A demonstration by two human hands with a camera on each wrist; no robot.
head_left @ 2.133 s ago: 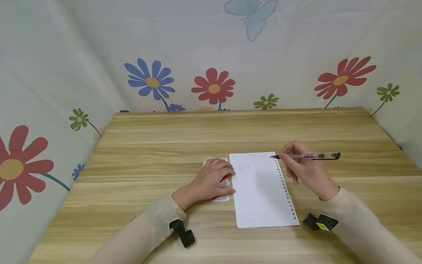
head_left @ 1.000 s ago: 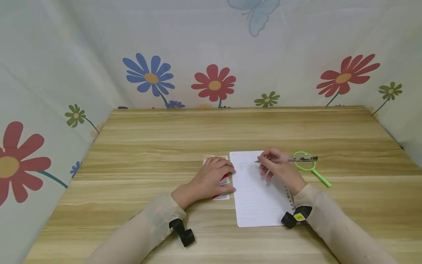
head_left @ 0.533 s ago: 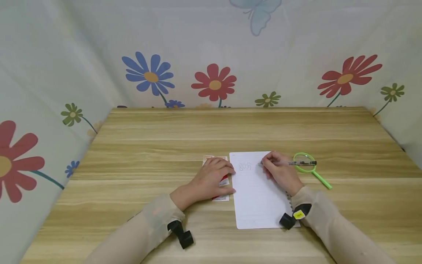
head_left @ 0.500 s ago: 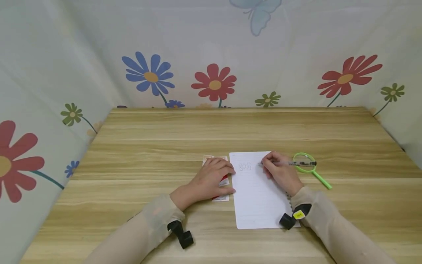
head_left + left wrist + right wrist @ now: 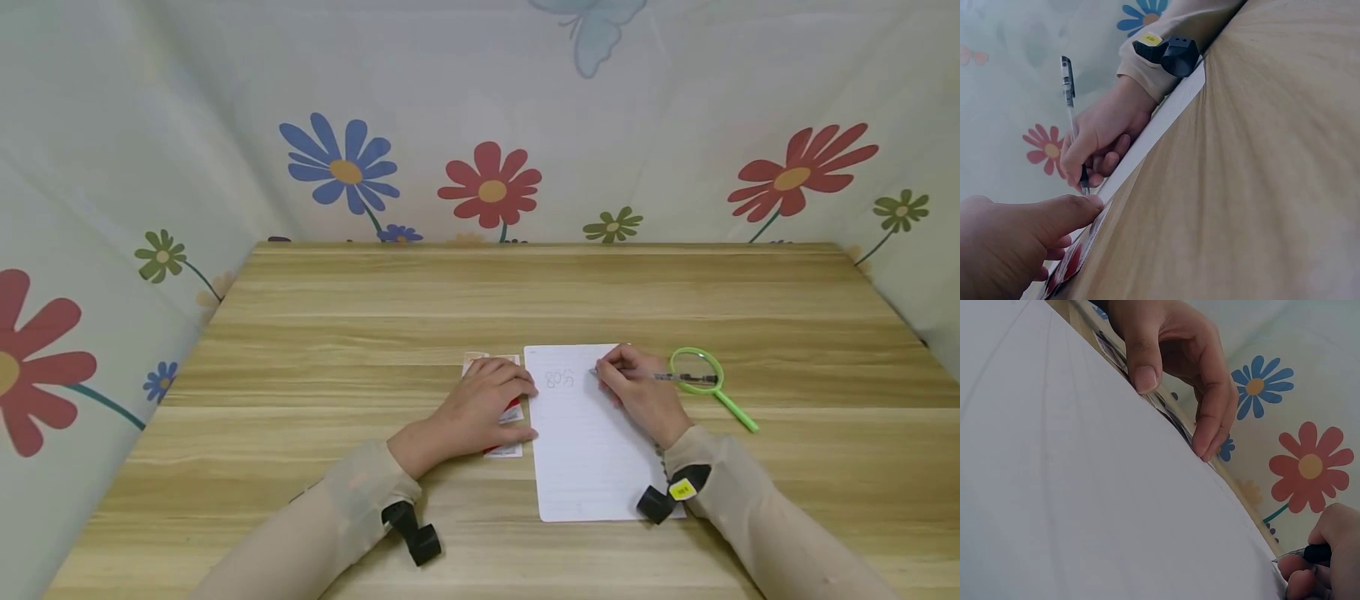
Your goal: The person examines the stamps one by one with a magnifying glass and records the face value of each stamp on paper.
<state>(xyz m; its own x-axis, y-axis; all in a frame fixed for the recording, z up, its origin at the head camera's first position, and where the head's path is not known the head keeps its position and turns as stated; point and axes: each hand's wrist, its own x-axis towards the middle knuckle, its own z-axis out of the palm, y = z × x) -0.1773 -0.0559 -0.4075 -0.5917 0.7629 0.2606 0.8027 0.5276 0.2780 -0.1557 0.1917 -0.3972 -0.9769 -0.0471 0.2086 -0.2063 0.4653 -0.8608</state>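
My right hand [image 5: 647, 402] pinches a clear pen with black ends [image 5: 667, 377], its tip at the upper part of a white lined sheet of paper [image 5: 581, 475]. Faint handwriting [image 5: 558, 380], reading like "80" and one more character, stands left of the tip. The left hand [image 5: 480, 408] rests with relaxed fingers over small red-and-white paper pieces [image 5: 512, 413], partly covering them; its fingertips touch the sheet's left edge. In the left wrist view the pen [image 5: 1069, 94] tilts up from the right hand [image 5: 1107, 122]. The right wrist view shows the left thumb and fingers [image 5: 1179, 369] along the paper edge.
A green magnifying glass [image 5: 738, 412] lies right of the sheet, its lens partly behind the pen's rear end. The wooden table [image 5: 360, 308] meets a flower-print cloth [image 5: 420, 83] at the back and sides. Black wrist cameras [image 5: 423, 543] sit at both cuffs.
Over two seconds my right hand has moved left with the pen, from the sheet's right edge onto the paper, uncovering the magnifying glass. The left hand has stayed in place.
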